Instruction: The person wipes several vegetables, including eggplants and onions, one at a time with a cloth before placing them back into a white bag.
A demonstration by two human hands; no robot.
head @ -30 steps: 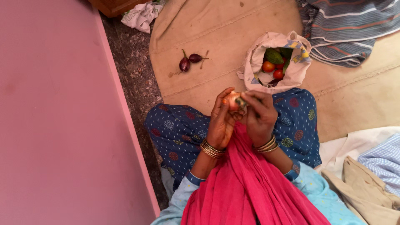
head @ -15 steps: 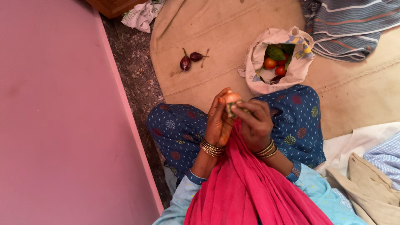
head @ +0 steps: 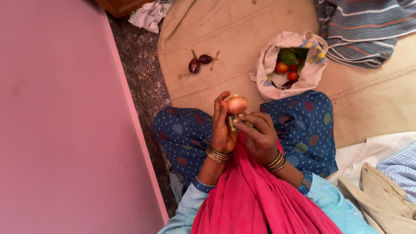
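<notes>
Onion (head: 236, 104) held upright in my left hand (head: 222, 130) grip, above my lap. Right hand (head: 259, 136) grips a small dark tool (head: 234, 121) closed at the onion's base. Step judged: peeling. Next move needs a steady hold and a shallow cut.
</notes>
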